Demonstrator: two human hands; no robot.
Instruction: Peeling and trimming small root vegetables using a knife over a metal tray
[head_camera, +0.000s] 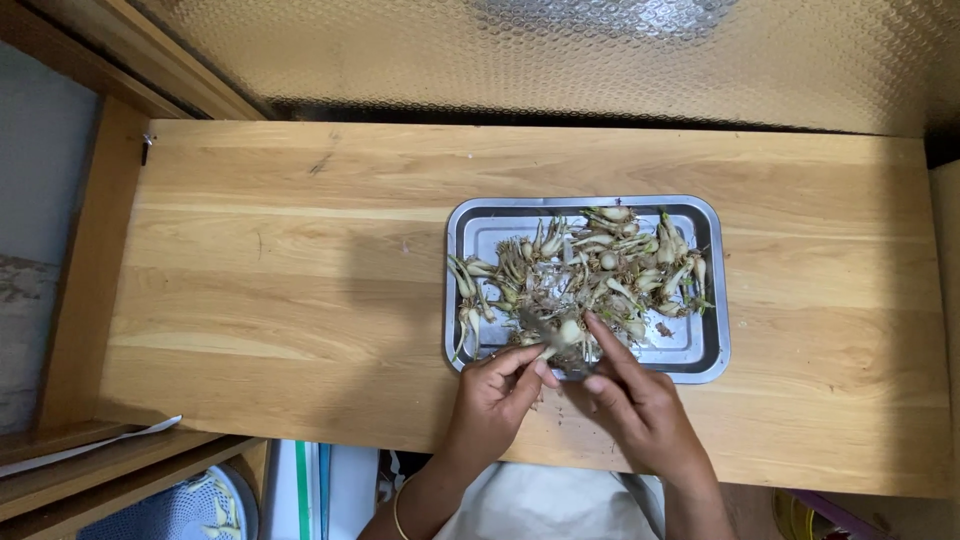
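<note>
A rectangular metal tray (715, 300) lies on a wooden tabletop (300, 270) and holds several small pale bulbs with roots and green stems (610, 260). My left hand (492, 395) pinches one small bulb (568, 332) at the tray's near edge. Just to its right, my right hand (640, 400) has its index finger stretched to that same bulb and grips a small dark blade (545, 328) that crosses the bulb. A thin gold bangle (397, 508) circles my left wrist.
A shiny embossed metal sheet (600, 50) backs the table. A wooden frame (80, 270) borders the left side. Below the table's near edge sit a patterned blue and white round thing (200, 505) and white cloth (550, 505).
</note>
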